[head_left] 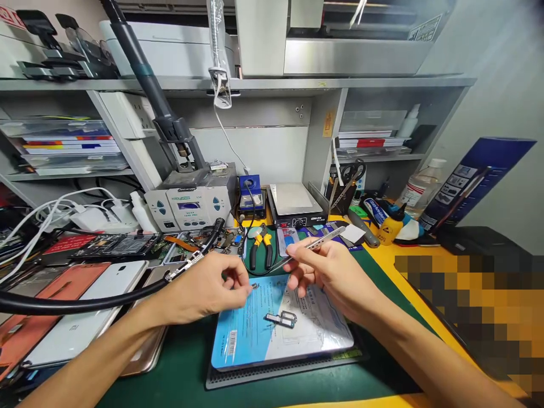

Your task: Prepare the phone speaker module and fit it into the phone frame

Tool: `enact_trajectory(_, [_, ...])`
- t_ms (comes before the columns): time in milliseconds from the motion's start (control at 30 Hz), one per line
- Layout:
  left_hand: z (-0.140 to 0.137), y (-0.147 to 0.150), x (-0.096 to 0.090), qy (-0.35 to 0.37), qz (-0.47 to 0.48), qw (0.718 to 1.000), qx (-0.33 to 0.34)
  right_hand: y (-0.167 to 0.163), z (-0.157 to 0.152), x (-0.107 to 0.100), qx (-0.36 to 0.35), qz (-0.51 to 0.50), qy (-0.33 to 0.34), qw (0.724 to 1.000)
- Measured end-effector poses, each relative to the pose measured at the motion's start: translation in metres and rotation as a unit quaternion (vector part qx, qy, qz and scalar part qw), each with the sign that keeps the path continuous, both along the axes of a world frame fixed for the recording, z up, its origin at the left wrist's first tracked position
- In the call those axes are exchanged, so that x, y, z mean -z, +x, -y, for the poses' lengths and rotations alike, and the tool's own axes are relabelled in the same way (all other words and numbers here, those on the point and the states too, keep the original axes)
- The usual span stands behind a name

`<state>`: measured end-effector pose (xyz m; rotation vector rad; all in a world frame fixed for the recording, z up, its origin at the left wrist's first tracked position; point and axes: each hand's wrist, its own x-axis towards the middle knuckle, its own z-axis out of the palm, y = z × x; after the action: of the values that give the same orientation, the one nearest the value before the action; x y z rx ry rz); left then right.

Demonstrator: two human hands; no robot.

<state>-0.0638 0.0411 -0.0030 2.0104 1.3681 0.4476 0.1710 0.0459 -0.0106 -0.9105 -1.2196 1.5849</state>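
My left hand point(216, 286) hovers over the left part of a blue-and-white pad point(238, 340), thumb and forefinger pinched on a tiny metallic piece point(255, 286). A slim silver hand tool point(325, 239) with a hole-pierced handle and a thin tip is gripped by my right hand point(325, 266). The tool's tip points left, toward the left hand, apart from the small piece. Between and below both hands, a small dark-framed phone part point(281, 319) lies on the pad. Too little shows to tell exactly what the tiny piece is.
Yellow-handled pliers point(261, 249) lie beyond the pad. Several phones and back covers point(80, 317) crowd the left, crossed by a thick black hose point(85, 306). A hot-air station point(191, 204) and a heating plate point(295, 201) stand behind. A yellow bottle point(390, 228) stands at right.
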Motion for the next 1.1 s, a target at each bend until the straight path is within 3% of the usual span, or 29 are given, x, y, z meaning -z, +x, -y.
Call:
enact_trajectory(100, [0.000, -0.001, -0.002, -0.009, 0.023, 1.000, -0.011, 0.001, 0.001, -0.003, 0.005, 0.008, 0.010, 1.000])
enact_trajectory(200, [0.009, 0.007, 0.000, 0.028, 0.020, 0.999, -0.013, 0.002, 0.002, -0.006, 0.013, 0.023, 0.023, 0.999])
enact_trajectory(367, [0.027, 0.026, 0.010, 0.133, 0.008, 0.989, 0.056, 0.003, -0.001, -0.005, 0.023, 0.039, 0.033, 0.998])
enact_trajectory(533, [0.029, 0.036, 0.014, 0.177, 0.014, 0.977, 0.115, 0.003, -0.002, -0.003, 0.019, 0.051, 0.034, 0.998])
enact_trajectory(833, [0.031, 0.038, 0.011, 0.174, -0.015, 0.973, 0.148, 0.002, -0.002, -0.005, 0.018, 0.062, 0.039, 0.997])
enact_trajectory(1100, [0.034, 0.042, 0.001, 0.125, -0.004, 0.985, 0.118, 0.003, -0.003, -0.005, 0.021, 0.061, 0.040, 0.997])
